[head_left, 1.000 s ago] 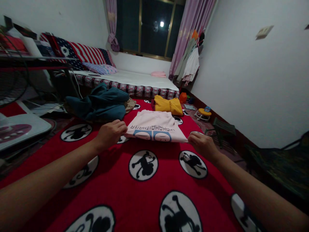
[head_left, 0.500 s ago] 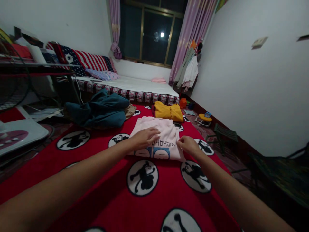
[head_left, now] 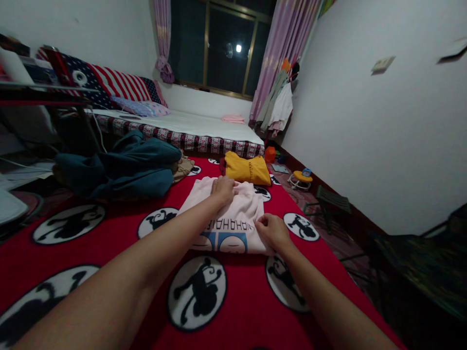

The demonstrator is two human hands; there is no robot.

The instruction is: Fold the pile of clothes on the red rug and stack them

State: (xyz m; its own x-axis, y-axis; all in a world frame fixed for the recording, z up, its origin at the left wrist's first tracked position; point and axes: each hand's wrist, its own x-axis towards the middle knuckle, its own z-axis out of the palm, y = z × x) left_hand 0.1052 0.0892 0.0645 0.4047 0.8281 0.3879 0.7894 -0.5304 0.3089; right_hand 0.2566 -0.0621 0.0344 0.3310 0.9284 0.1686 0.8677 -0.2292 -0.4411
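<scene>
A folded pale pink shirt (head_left: 233, 221) with blue print and upside-down lettering lies on a red blanket (head_left: 237, 311) patterned with black-and-white monkey circles. My left hand (head_left: 223, 188) reaches to the shirt's far edge, fingers curled down onto the fabric. My right hand (head_left: 270, 229) rests on the shirt's near right side, fingers bent and pinching the cloth. Beyond the shirt lies a folded yellow garment (head_left: 247, 169).
A heap of teal clothing (head_left: 120, 165) lies at the left on the blanket. A bed (head_left: 189, 127) with striped pillows stands behind, under a dark window. A small green stool (head_left: 330, 201) and toys sit on the floor at the right, by the white wall.
My hands left the shirt's near corners and moved onto it. The left hand slid from the middle to the far edge; the right hand now bends on the near right part.
</scene>
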